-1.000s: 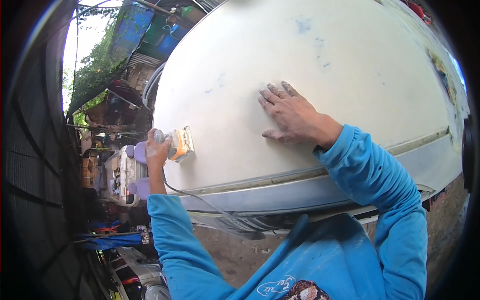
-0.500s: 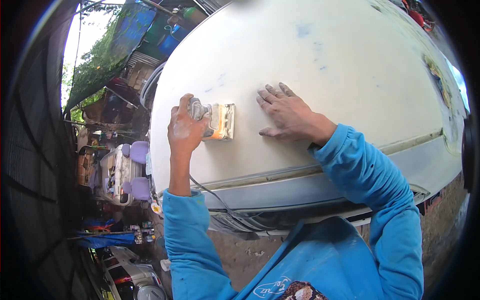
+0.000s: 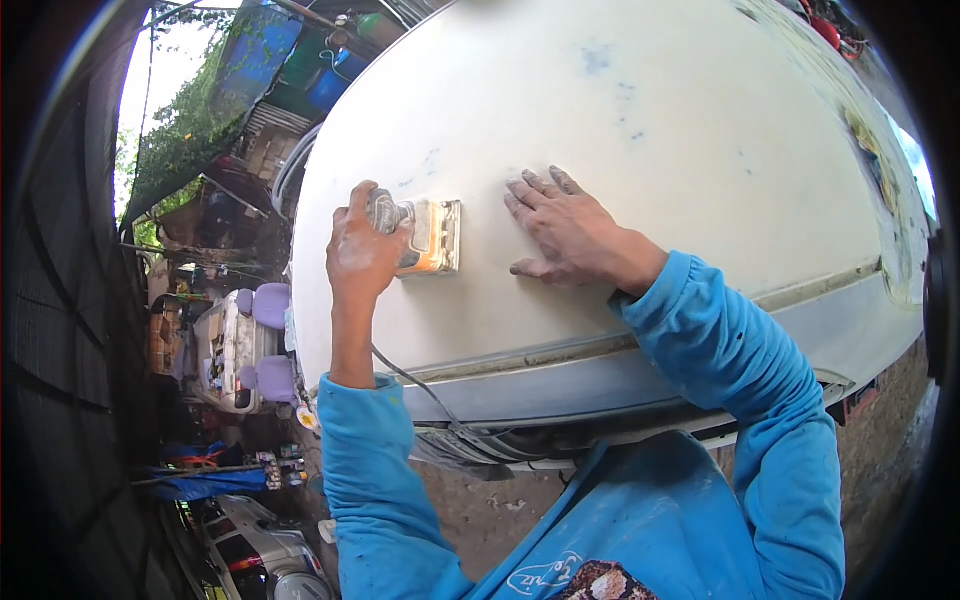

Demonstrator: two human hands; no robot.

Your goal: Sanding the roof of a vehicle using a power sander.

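Head view: L hand (image 3: 366,255) was closed round the grip of a dusty orange-and-white sander (image 3: 434,240), fingers wrapped over its dark rounded end. Sander sat on the white car roof (image 3: 700,110), L of ctr., its squarish pad on the side toward the R hand (image 3: 578,238), the two apart but near. R hand was open, palm down on the roof, fingers spread & pointing up-left, fingertips grey w/ dust. Dark cord (image 3: 412,380) ran from by the L wrist down over the roof edge. Both arms wore blue sleeves (image 3: 375,470), the R one bunched. Farther out, approx. top ctr., small blue-grey patches (image 3: 596,57) showed on the pale surface. Grooved trim strip (image 3: 560,353) ran along the near edge, w/ a greyish side panel (image 3: 560,379) just below. Beyond the car on the L: two purple pads (image 3: 273,380), a blue tarp (image 3: 205,485) & a silver vehicle (image 3: 268,548), lower L. Greenery (image 3: 195,130) hung upper L, near a blue container (image 3: 330,88); brown ground (image 3: 500,500) showed below the car.
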